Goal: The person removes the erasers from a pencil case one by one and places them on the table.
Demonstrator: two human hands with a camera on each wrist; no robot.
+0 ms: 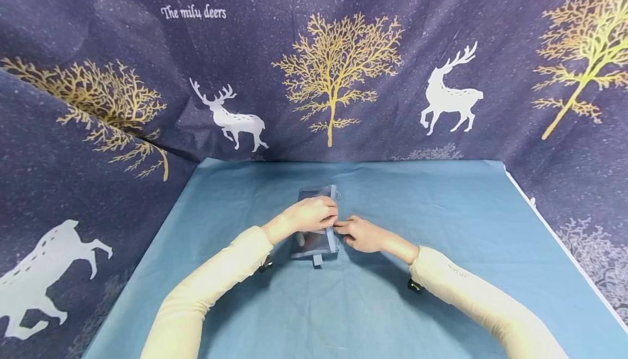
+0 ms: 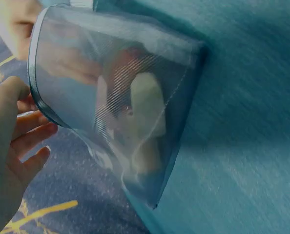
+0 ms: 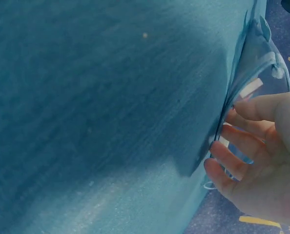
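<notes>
A see-through grey-blue mesh pouch lies on the blue cloth, its banded edge towards the right. My left hand reaches across the pouch and holds that edge, with the fingers behind the band in the left wrist view. Lower along the same edge, my right hand pinches the rim between thumb and fingers. Through the mesh show a pale, rounded block and a reddish thing, both blurred. In the right wrist view the pouch's rim stands apart, with something pale inside it.
A small fabric tab sticks out from the pouch's near side. Blue cloth covers the table. Behind it and at both sides hangs a dark curtain printed with deer and trees.
</notes>
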